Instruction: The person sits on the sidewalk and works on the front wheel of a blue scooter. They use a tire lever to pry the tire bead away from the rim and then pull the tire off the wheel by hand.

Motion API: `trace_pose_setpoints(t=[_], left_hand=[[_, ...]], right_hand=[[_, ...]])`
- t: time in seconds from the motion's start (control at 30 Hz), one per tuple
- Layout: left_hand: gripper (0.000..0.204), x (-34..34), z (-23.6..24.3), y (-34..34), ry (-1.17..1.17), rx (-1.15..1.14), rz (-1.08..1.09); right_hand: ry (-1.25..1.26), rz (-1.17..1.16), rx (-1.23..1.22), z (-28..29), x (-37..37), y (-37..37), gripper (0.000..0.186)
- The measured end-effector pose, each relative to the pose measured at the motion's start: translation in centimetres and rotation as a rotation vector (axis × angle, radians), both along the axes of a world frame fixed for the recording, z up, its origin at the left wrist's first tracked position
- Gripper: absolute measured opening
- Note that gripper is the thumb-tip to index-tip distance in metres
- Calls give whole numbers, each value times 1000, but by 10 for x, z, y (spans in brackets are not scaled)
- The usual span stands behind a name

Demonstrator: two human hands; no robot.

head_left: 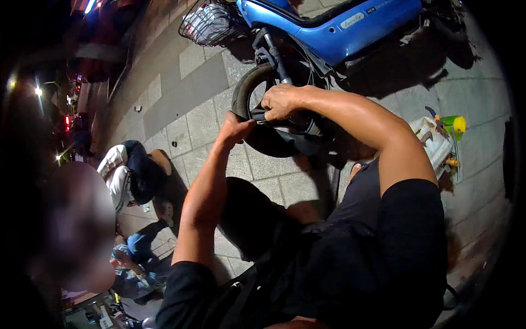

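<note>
A blue electric scooter (329,35) lies tipped over on the paving, with its front wheel toward me. The wheel's black tyre (241,94) stands out partly from the rim, its lower part (271,143) bulging toward me. My left hand (236,129) is closed on the tyre's left edge, thumb on top and fingers mostly hidden behind. Right beside it, my right hand (282,102) is closed in a fist over the wheel. A short dark piece (258,115) shows between the two hands; whether it is tyre, tube or a tool I cannot tell.
A wire basket (211,24) with a white bag sits at the scooter's front. To my right stands a pale tray (435,143) of tools beside a yellow-green container (458,124). People crouch at my left (139,172), near scattered tools (104,317). Grey slabs pave the ground.
</note>
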State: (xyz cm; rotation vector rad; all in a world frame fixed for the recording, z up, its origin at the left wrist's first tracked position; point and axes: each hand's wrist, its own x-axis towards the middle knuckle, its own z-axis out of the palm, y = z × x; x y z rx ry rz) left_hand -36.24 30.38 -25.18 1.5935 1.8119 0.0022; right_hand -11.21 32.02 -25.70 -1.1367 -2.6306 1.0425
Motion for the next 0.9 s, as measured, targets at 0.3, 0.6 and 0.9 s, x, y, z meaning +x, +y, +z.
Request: trace_pose_setpoints(t=[0.3,0.6,0.9], left_hand=[[93,17,4,20,381,220,9],[64,9,-20,40,378,283,-225],[60,20,-19,34,350,297,-202]], right_hand=[[-34,-191,67,12,-16,-14,43],[137,-603,-199,-22,-43,-65,50],[67,-1059,-430,-91,-70,-49,65]])
